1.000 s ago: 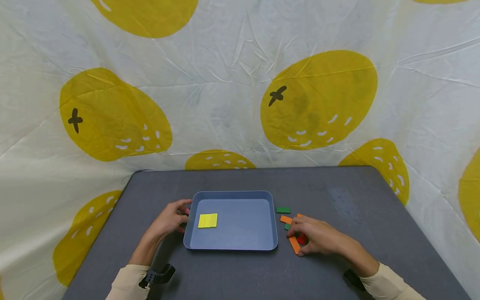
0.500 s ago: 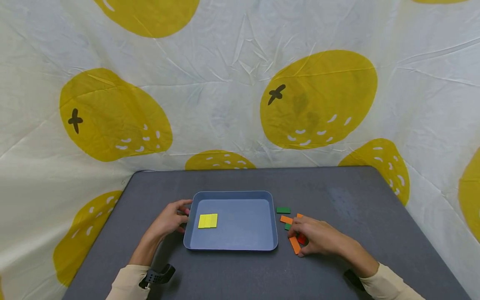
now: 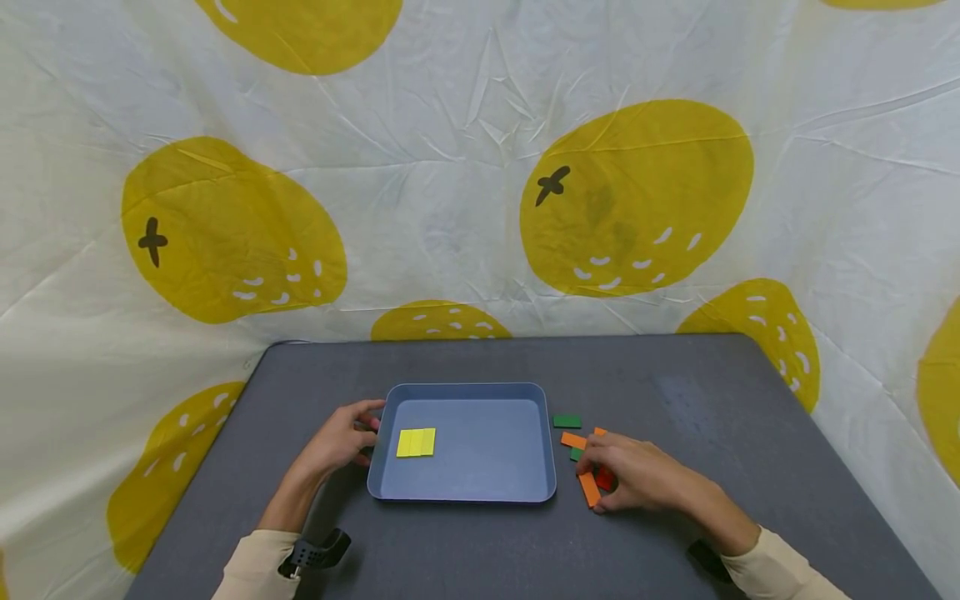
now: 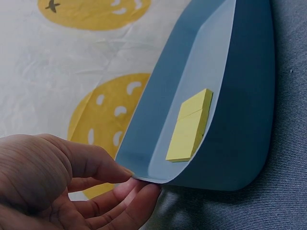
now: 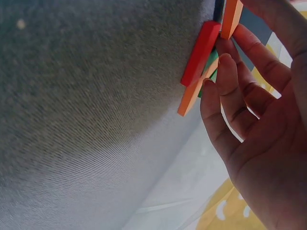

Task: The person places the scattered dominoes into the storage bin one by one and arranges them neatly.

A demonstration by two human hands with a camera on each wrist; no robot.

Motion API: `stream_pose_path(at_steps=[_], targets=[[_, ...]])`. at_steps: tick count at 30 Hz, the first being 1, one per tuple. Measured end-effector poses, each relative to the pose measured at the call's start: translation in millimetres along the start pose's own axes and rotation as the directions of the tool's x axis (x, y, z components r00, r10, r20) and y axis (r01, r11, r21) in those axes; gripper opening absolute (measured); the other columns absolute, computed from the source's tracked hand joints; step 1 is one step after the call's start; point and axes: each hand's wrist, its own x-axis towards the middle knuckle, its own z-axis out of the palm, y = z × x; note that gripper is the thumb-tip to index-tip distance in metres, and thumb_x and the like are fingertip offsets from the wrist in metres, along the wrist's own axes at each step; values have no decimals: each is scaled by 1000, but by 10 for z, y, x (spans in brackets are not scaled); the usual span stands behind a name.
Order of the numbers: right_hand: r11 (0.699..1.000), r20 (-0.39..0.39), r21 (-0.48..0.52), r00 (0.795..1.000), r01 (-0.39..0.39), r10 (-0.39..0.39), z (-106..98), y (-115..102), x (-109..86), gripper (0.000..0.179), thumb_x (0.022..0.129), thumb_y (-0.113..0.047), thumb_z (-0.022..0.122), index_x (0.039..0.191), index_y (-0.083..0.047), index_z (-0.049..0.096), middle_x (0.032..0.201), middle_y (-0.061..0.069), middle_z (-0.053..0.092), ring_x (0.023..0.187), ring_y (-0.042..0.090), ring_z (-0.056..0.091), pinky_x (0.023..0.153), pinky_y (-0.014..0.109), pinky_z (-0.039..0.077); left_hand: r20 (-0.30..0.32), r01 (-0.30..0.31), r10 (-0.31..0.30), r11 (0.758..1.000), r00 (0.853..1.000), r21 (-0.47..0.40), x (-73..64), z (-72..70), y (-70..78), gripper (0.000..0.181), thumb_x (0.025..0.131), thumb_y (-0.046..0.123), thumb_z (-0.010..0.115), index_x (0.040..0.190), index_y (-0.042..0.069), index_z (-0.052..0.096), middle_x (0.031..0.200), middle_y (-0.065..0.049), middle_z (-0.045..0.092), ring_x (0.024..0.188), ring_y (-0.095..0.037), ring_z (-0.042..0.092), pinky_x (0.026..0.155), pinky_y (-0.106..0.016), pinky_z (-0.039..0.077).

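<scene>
The person's left hand [image 3: 341, 437] pinched the left rim of the blue tray [image 3: 487, 450] between thumb and fingers, though from the front most of those fingertips were lost behind the tray's edge. Inside, toward the left, yellow blocks [image 3: 416, 442] lay flat and edge to edge, the seams between them faint.

To the right of the tray, the right hand [image 3: 637, 475] pinched an orange block [image 3: 589, 492] between thumb and fingers; I couldn't tell whether it touched the grey table [image 3: 450, 550]. From the right wrist, its upper end was cut off. A red block [image 3: 604, 477] showed only partly beneath the palm. Beyond the fingers, a second orange block [image 3: 573, 440] and a small green piece [image 3: 576, 455] were half covered, and just a corner of another orange piece [image 3: 599, 431] peeked out. One green block [image 3: 567, 422] lay in full view beside the tray.
</scene>
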Motion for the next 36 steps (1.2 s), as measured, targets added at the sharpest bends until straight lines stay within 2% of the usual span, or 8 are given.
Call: stream_pose_path(at_steps=[4,11,16,23,30,36], targets=[[1000,-7,23,1000,-11,11,-29,-17,1,36,78,-36,86,109,-25,71,101,-12,57,85,7,53,66,24,42,3,0,0,1000,1000,-3,-3,-4,-11,59,92,-6,60,149,4,48,114,-19,58,90,-28,59,61,-40,57],[999,3,40,1000,-25,24,-123,-38,51,37,81,-41,84,112,-24,71,109,-13,61,91,10,57,73,29,48,0,1,-1,1000,1000,8,-7,-4,-4,59,92,-6,59,149,3,48,115,-20,58,90,-28,60,61,-40,57],[999,-5,35,1000,-24,24,-168,-59,98,38,82,-41,83,113,-24,71,108,-15,60,91,10,56,74,29,48,-1,0,0,1000,1000,13,-7,1,1,59,92,-6,59,150,3,47,115,-20,58,90,-28,59,61,-40,57],[1000,-44,15,999,26,-25,-241,-121,185,38,82,-40,83,114,-23,71,104,-14,60,88,11,57,70,27,47,-1,-3,3,1000,1000,13,-7,0,12,59,93,-6,59,149,3,48,114,-20,58,91,-28,59,62,-39,57],[998,-42,16,998,55,-54,-336,-250,320,38,84,-39,82,115,-21,71,108,-12,62,87,14,59,70,26,48,5,-1,1,1000,1000,8,7,-7,14,59,93,-5,60,149,3,48,114,-20,58,91,-28,60,62,-40,58],[995,-72,-5,993,95,-96,-398,-344,449,35,84,-38,82,114,-24,71,109,-14,62,87,5,59,74,28,51,8,9,-9,1000,1000,7,7,-13,3,59,92,-5,60,149,3,48,114,-19,58,92,-28,59,63,-40,57]])
